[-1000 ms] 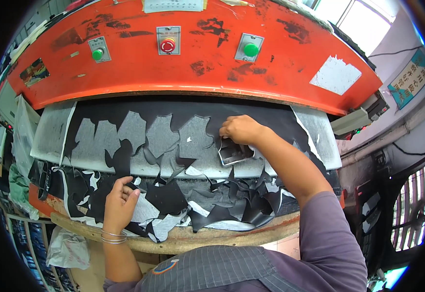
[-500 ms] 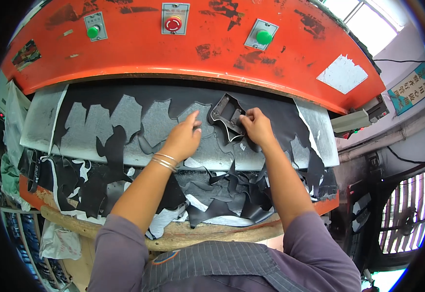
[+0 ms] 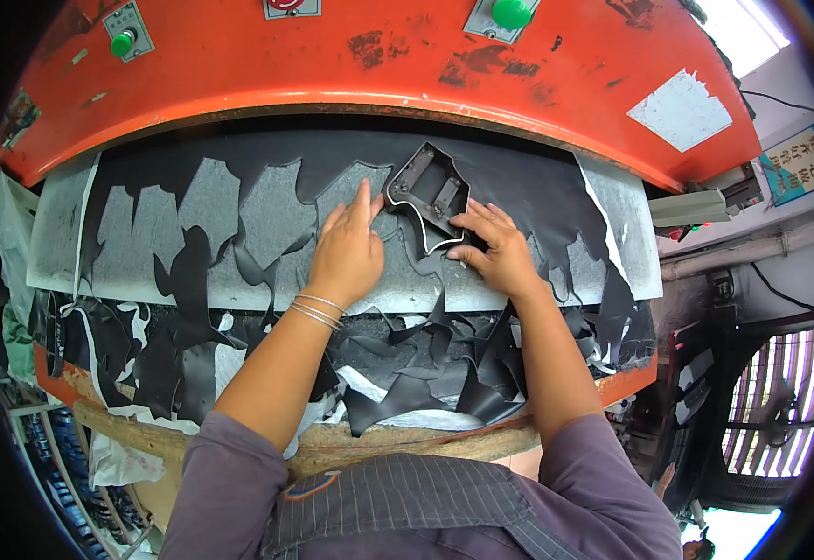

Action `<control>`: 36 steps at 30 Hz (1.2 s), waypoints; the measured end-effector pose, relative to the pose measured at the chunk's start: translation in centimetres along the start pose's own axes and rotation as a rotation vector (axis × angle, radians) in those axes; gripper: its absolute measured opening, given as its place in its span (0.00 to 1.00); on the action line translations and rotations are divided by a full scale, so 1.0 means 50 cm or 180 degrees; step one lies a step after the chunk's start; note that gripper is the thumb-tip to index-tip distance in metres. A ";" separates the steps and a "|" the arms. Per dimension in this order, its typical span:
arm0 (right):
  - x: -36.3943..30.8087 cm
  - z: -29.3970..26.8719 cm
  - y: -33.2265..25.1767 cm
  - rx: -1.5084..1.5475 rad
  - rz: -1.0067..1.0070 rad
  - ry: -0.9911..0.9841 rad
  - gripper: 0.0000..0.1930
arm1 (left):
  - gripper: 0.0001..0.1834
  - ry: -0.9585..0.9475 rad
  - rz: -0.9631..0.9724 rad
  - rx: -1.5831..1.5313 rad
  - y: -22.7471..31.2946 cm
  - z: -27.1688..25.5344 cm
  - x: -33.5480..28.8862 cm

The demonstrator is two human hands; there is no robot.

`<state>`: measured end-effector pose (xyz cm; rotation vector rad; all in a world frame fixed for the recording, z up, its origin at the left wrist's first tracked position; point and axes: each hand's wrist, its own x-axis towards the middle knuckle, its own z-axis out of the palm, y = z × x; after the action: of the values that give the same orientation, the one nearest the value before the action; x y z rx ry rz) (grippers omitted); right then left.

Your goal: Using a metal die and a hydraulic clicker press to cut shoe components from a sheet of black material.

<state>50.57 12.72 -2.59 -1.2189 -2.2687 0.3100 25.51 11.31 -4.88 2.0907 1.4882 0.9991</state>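
Observation:
A metal cutting die (image 3: 448, 194), an angular outline with a bracket inside, lies on a black leather-like sheet (image 3: 528, 177) with several cut-out gaps. My right hand (image 3: 500, 247) has its fingers on the die's right edge and its thumb by the lower tip, holding it from that side. To the left of the die, my left hand (image 3: 349, 250) rests over the pale board (image 3: 276, 219) showing through the gaps. Its fingers are stretched out, the index finger reaching toward the die's left edge. I cannot tell whether that finger touches the die.
An orange machine beam (image 3: 332, 75) spans the far side, with green buttons (image 3: 511, 13) and a red one (image 3: 285, 5). Black offcuts (image 3: 397, 401) pile along the near edge, above a wooden rail (image 3: 332, 453). A strip of sheet (image 3: 192, 280) hangs toward me.
My right hand has shifted from the die's inside bracket to its right edge, fingers more spread. My left hand's fingers have straightened near the die. The view has tilted, placing the beam higher.

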 end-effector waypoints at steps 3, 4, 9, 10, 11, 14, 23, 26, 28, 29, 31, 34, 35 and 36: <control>-0.008 0.013 -0.002 -0.0075 -0.0063 0.0182 0.20 | 0.37 -0.0027 -0.0063 0.0017 0.002 0.003 -0.004; -0.008 0.015 -0.007 -0.0058 -0.0068 0.0166 0.20 | 0.37 -0.0028 -0.0086 0.0023 0.005 0.000 -0.004; -0.009 0.015 -0.026 -0.0330 -0.0299 0.0340 0.17 | 0.38 -0.0060 -0.0024 0.0280 0.008 0.000 -0.009; -0.009 0.015 -0.026 -0.0325 -0.0310 0.0329 0.17 | 0.38 -0.0051 -0.0038 0.0281 0.008 -0.001 -0.009; -0.008 0.015 -0.026 -0.0374 -0.0388 0.0348 0.17 | 0.38 -0.0064 -0.0018 0.0282 0.007 -0.002 -0.010; -0.016 0.020 -0.019 -0.0431 -0.0503 0.0375 0.16 | 0.38 -0.0054 -0.0007 0.0276 0.011 0.001 -0.016; -0.031 -0.005 -0.043 -0.0455 -0.0486 0.0143 0.24 | 0.35 0.0091 -0.0418 -0.0285 0.011 -0.061 -0.021; -0.027 -0.070 -0.129 0.0789 0.1137 0.0711 0.39 | 0.23 0.0896 -0.0376 -0.0762 -0.050 -0.210 -0.023; -0.002 -0.121 -0.154 0.1216 0.0885 0.1173 0.34 | 0.15 0.1878 -0.0581 -0.0947 -0.053 -0.330 -0.012; 0.024 -0.135 -0.180 0.1618 0.0740 0.1430 0.31 | 0.14 0.2507 -0.0409 -0.0842 -0.074 -0.393 -0.021; 0.068 -0.168 -0.226 0.1547 0.0493 0.1898 0.23 | 0.14 0.3518 0.0037 -0.0397 -0.099 -0.489 -0.031; 0.118 -0.201 -0.251 0.1368 0.0550 0.2159 0.16 | 0.16 0.3627 0.0639 0.0760 -0.086 -0.563 -0.038; 0.124 -0.211 -0.259 0.1217 0.0782 0.2092 0.16 | 0.17 0.2735 0.0053 0.0648 -0.079 -0.583 -0.042; 0.118 -0.216 -0.271 0.1164 0.0749 0.2156 0.16 | 0.18 0.2574 -0.0144 0.0587 -0.066 -0.604 -0.060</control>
<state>44.50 9.38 14.37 -1.1678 -1.4256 0.3198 0.62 7.02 12.23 1.8270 2.0331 1.8910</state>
